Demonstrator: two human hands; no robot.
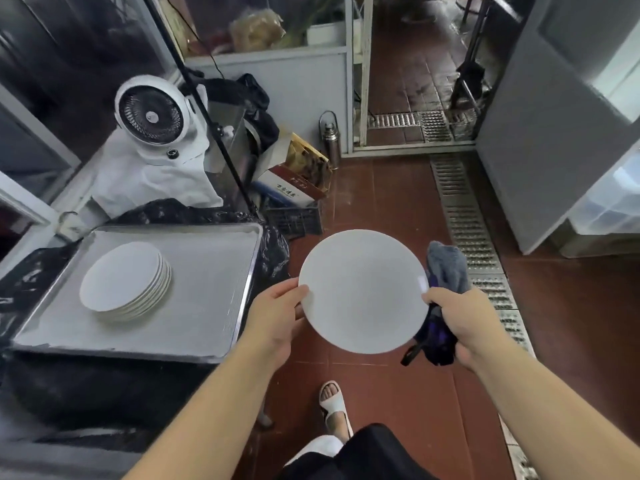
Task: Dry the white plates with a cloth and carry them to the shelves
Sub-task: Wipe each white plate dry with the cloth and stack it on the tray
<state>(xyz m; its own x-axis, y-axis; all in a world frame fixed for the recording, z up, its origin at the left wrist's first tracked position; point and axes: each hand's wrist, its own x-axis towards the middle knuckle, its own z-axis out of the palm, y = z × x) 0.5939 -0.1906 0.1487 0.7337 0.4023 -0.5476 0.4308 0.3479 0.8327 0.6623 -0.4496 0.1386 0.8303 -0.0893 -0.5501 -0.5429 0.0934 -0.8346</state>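
While I stand over the red tiled floor (398, 202), I hold one plate (362, 291) out flat in front of me, above the tiles and to the right of the tray (207, 299). It is plain white, round and matt, with a small glint near its right edge. My left hand (277, 317) grips its left rim, thumb on top and fingers curled beneath. My right hand (464, 323) has its thumb on the right rim and the rest of its fingers closed round a cloth (446, 268); whether those fingers also reach under the plate I cannot tell. That cloth is grey at the top, where it stands up beside the plate, and dark with purple lower down, where it hangs from my fist. On the tray to my left sits a stack (126, 282) of the same white plates, about five deep, near its left side. A drain grate (467, 230) runs along the floor at my right
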